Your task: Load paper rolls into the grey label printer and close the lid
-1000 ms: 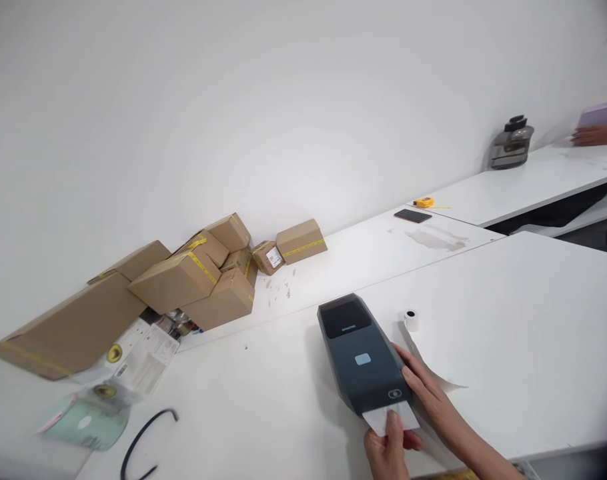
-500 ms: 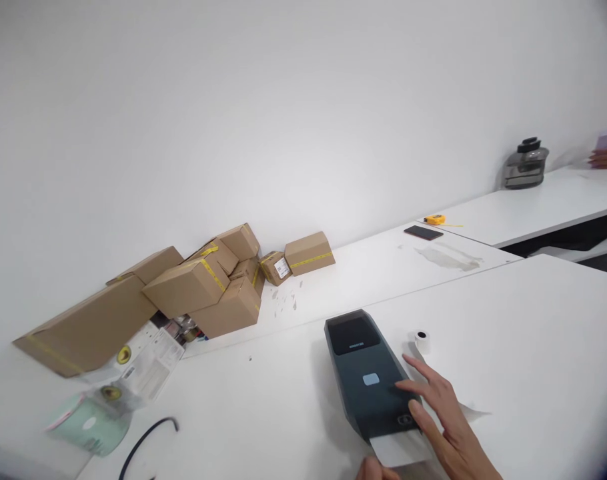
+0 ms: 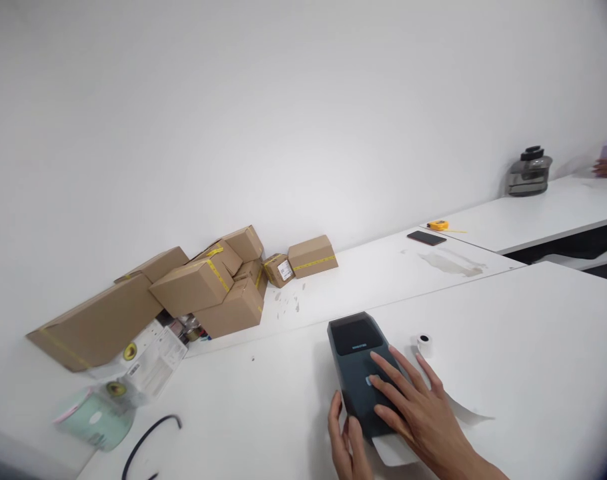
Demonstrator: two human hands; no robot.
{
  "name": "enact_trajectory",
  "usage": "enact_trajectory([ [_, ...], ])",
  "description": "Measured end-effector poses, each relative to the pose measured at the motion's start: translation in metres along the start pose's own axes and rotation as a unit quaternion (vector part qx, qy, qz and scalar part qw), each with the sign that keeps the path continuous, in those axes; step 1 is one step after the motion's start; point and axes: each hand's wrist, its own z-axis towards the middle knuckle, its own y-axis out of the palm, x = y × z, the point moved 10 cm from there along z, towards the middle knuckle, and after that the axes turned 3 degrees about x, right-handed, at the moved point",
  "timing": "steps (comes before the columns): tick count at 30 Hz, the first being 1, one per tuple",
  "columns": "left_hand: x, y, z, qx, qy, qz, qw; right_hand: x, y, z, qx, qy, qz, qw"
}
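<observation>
A dark teal box (image 3: 356, 363) lies on the white table, with a black panel at its far end and a small light-blue rectangle on top. A white flap (image 3: 393, 450) sticks out of its near end. My right hand (image 3: 423, 413) rests on the top face, fingers spread and stretched out, partly covering the blue rectangle. At the near left corner, my left hand (image 3: 344, 443) grips the box's side with fingers and thumb. Just right of the box stands a small white paper roll (image 3: 424, 344); a loose strip (image 3: 466, 408) curls out beside my right hand.
Cardboard boxes (image 3: 228, 303) are piled against the wall at left. Near them are a mint-green tub (image 3: 96, 420) and a black cable (image 3: 146, 440). Farther right lie a phone (image 3: 426, 238), a yellow tape measure (image 3: 438, 225) and a dark transparent jug (image 3: 528, 175).
My right hand has slid left and farther onto the top of the box, its fingers now spread flat. My left hand has risen from the bottom edge to the box's left side.
</observation>
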Motion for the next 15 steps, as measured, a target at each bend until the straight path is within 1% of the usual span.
enact_trajectory([
  [3,0.001,0.013,-0.005,-0.054,-0.002,0.01,0.998,0.004,0.002,-0.007,-0.032,0.02,0.039,0.999],
  [5,-0.002,0.016,-0.007,-0.07,-0.005,0.012,0.997,0.009,0.0,-0.014,-0.035,0.039,0.071,0.996],
  [8,-0.003,0.014,-0.008,-0.065,-0.001,0.008,0.998,0.025,-0.007,-0.026,0.002,0.098,0.128,0.987],
  [10,-0.002,0.012,-0.008,-0.054,0.001,0.006,0.999,0.04,-0.009,-0.034,0.029,0.151,0.175,0.972],
  [11,-0.002,0.01,-0.008,-0.046,-0.001,0.009,0.999,0.048,-0.007,-0.038,0.037,0.183,0.2,0.962],
  [13,-0.002,0.008,-0.008,-0.032,-0.011,0.019,0.999,0.061,0.001,-0.045,0.033,0.241,0.248,0.938],
  [15,-0.001,0.008,-0.007,-0.023,-0.015,0.024,0.999,0.067,0.011,-0.051,0.019,0.274,0.284,0.919],
])
